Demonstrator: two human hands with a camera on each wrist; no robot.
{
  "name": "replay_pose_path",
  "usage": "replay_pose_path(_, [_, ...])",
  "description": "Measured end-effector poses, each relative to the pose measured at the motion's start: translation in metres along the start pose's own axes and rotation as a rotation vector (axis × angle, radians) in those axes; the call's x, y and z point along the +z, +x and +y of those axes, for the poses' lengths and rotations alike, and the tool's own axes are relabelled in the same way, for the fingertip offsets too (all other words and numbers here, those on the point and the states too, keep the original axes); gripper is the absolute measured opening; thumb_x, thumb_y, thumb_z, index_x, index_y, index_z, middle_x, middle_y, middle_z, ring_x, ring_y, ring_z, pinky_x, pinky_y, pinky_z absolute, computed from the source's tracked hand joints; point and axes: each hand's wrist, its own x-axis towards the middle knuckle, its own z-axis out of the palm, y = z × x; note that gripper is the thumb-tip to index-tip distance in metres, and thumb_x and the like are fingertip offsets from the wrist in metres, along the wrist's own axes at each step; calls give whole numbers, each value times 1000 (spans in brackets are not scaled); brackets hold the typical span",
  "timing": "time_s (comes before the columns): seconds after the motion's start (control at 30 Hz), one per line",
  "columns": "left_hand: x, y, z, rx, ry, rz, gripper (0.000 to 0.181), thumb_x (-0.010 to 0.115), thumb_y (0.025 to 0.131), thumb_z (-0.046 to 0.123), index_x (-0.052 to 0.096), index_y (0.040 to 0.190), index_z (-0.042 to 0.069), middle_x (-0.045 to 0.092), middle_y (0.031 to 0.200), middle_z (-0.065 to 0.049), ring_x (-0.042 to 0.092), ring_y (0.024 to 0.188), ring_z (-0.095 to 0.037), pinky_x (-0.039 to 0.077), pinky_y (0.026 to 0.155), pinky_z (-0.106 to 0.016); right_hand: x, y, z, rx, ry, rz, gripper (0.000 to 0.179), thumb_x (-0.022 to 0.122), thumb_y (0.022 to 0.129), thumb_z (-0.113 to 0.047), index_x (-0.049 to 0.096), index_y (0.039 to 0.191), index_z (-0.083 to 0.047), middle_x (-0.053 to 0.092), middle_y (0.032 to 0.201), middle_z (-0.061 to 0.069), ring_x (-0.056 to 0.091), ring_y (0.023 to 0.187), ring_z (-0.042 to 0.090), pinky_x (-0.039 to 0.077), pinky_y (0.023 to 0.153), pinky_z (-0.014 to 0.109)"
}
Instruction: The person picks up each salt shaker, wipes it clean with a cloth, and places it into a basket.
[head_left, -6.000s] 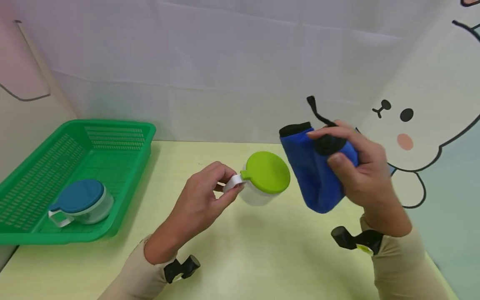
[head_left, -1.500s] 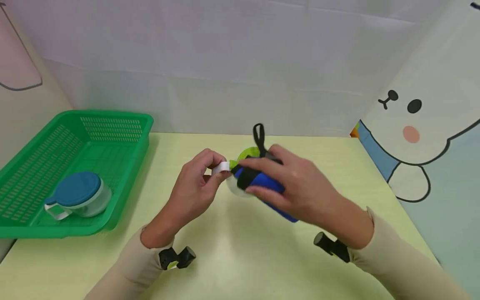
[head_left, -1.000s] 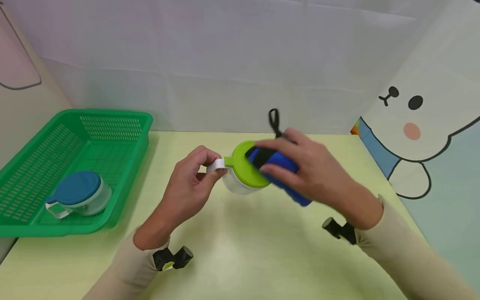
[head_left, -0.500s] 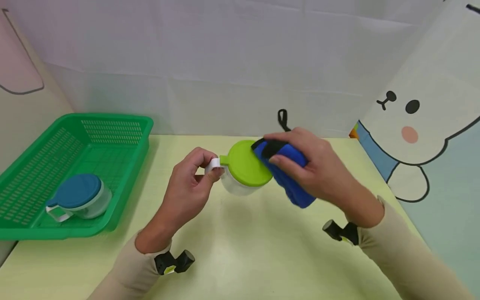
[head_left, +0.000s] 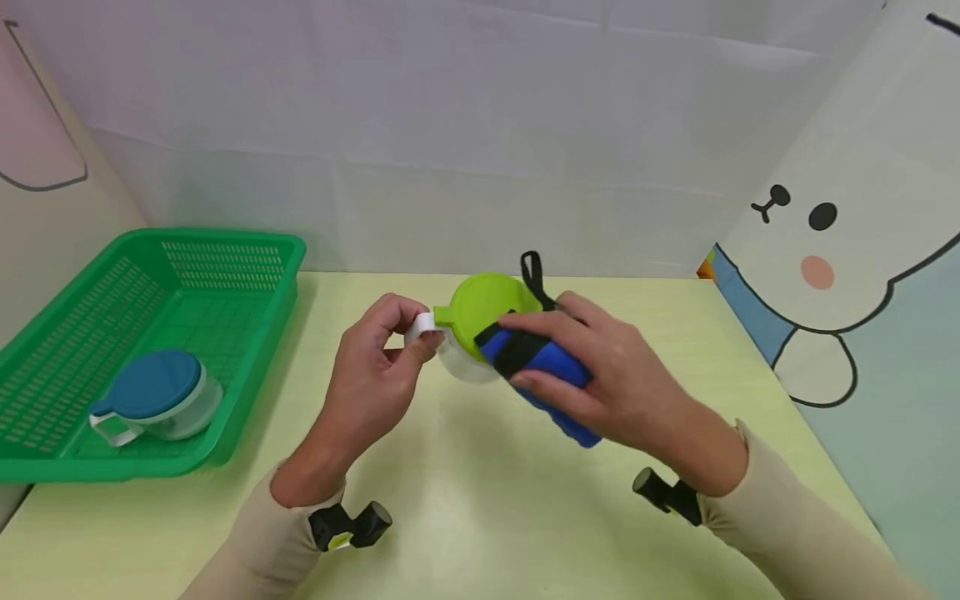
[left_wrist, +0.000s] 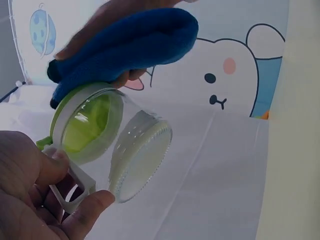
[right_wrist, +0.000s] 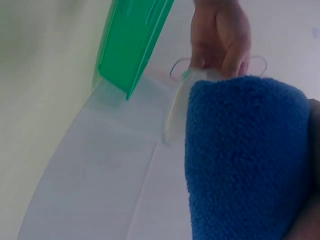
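Observation:
My left hand [head_left: 375, 375] pinches the white handle [left_wrist: 75, 187] of a clear glass jar [left_wrist: 132, 145] with a green lid [head_left: 483, 304]. The jar is held up off the table, tilted in the left wrist view. In my right hand [head_left: 600, 367] is a folded blue cloth [head_left: 551, 358] with black trim and a black hanging loop [head_left: 533, 275]. The cloth lies against the lid's near right edge and covers part of it. Seen from the right wrist, the fuzzy blue cloth hides most of the jar.
A green plastic basket [head_left: 288, 292] stands at the left of the pale yellow table [head_left: 480, 517]. Inside it sits a similar handled jar with a blue lid [head_left: 156, 383]. A white sheet [head_left: 465, 167] hangs behind, and a cartoon-printed panel [head_left: 840, 250] is on the right.
Six seconds ago the cloth was apart from the jar; since then it has come onto the lid. Over the last second it slid right, then back left and nearer. The jar shifted slightly left.

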Motion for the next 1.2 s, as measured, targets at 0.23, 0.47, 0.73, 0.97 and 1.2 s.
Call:
replay_pose_path(0.23, [5, -1, -1, 34, 62, -46, 15, 71, 94, -7, 61, 99, 4, 61, 100, -1, 59, 91, -17, 61, 73, -28, -6, 12, 7, 121, -47, 28, 41, 77, 96, -25, 66, 135, -18, 61, 103, 4, 61, 86, 21, 57, 70, 38])
replay_pose_path(0.47, [5, -2, -1, 71, 143, -8, 18, 74, 91, -6, 62, 98, 5, 59, 98, 0, 57, 90, -15, 56, 67, -25, -4, -1, 2, 106, -66, -57, 42, 77, 96, -29, 65, 135, -19, 59, 104, 3, 61, 84, 20, 57, 67, 37])
replay_pose_path(0.73, [19, -5, -15, 44, 189, -70, 14, 74, 95, 2, 62, 101, 7, 59, 99, 0, 56, 89, -15, 53, 63, -27, 7, -2, 4, 95, -43, -118, 43, 76, 97, -32, 63, 137, -21, 61, 109, 4, 63, 89, 21, 59, 71, 39])
replay_pose_path(0.97, [14, -6, -21, 7, 120, -74, 16, 73, 93, -3, 62, 100, 7, 60, 98, -1, 56, 90, -18, 57, 67, -27, 3, -3, 29, 204, -84, -102, 40, 74, 98, -27, 64, 135, -18, 63, 110, 5, 62, 89, 24, 58, 72, 43])
replay_pose_path(1.2, [14, -8, -27, -16, 116, -107, 16, 74, 93, -1, 63, 100, 9, 61, 97, -1, 56, 90, -18, 55, 65, -27, 6, -3, 9, 130, -2, -256, 41, 72, 99, -34, 63, 138, -22, 61, 111, 2, 62, 91, 19, 58, 71, 40])
